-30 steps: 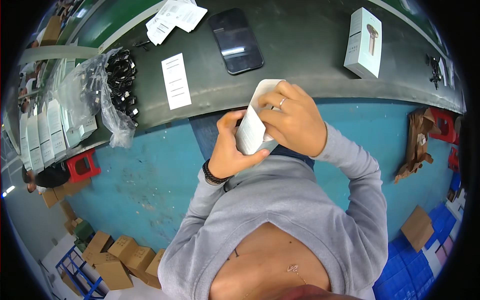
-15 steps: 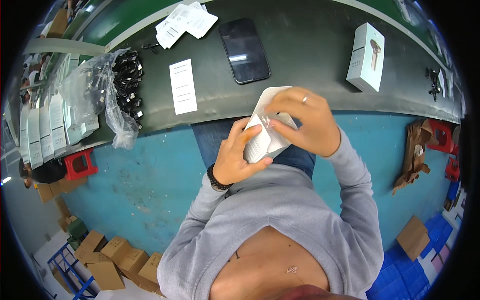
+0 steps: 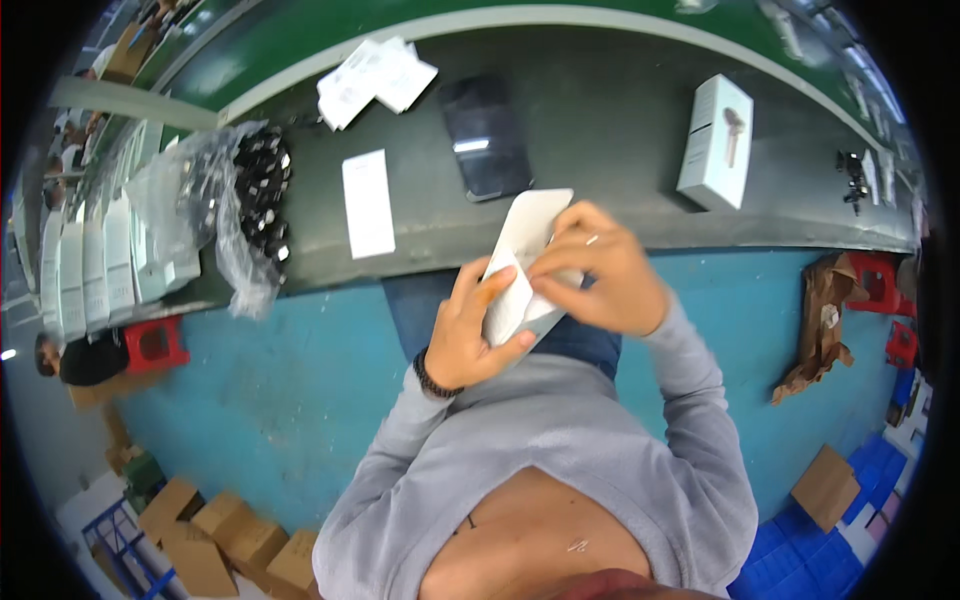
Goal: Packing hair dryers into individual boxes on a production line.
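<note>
Both hands pinch a flat white packet (image 3: pixel 525 262) just off the dark desk (image 3: pixel 620 150) edge: left hand (image 3: pixel 472 335) underneath, right hand (image 3: pixel 600 272) on top. On the desk stand a white upright box (image 3: pixel 715 142), a white slip (image 3: pixel 368 203) and a black tray (image 3: pixel 486 137).

leaflet (image 3: pixel 368 203) left of tray (image 3: pixel 486 137) on bench (image 3: pixel 620 140)
</note>
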Demonstrator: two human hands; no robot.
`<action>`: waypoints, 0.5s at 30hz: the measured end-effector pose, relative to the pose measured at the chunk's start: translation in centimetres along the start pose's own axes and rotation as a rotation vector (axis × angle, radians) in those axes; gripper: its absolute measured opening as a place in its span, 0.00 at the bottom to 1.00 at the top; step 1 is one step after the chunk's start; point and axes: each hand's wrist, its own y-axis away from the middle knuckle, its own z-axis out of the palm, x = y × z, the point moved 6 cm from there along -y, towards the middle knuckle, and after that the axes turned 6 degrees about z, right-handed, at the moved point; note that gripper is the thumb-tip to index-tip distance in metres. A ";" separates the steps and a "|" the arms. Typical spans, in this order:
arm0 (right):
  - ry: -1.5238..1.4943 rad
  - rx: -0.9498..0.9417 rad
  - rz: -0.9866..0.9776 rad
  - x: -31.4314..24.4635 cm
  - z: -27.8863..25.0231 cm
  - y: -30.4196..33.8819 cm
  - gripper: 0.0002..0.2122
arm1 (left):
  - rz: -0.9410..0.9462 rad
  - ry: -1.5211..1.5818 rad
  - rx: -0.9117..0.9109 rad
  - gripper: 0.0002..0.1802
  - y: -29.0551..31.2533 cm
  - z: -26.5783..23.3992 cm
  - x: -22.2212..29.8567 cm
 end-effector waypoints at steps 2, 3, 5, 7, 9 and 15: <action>0.149 -0.085 -0.107 -0.7 0.7 -0.1 0.08 | 0.015 -0.032 -0.047 0.36 0.6 0.4 -0.6; 0.167 -0.126 -0.146 -1.2 1.0 -0.2 0.09 | 0.012 -0.024 -0.010 0.36 1.1 0.3 -0.7; 0.039 -0.104 -0.138 -0.7 1.1 0.1 0.08 | -0.021 0.052 0.046 0.35 1.9 0.1 -1.2; -0.378 -0.077 0.080 0.2 0.5 0.9 0.09 | -0.033 0.014 0.036 0.33 1.6 0.2 -0.4; -0.449 0.037 0.163 0.5 0.6 1.9 0.08 | -0.029 0.033 0.039 0.33 1.2 0.2 0.1; -0.333 0.284 0.080 0.6 3.1 3.8 0.15 | -0.028 0.107 0.107 0.29 1.4 -0.3 0.1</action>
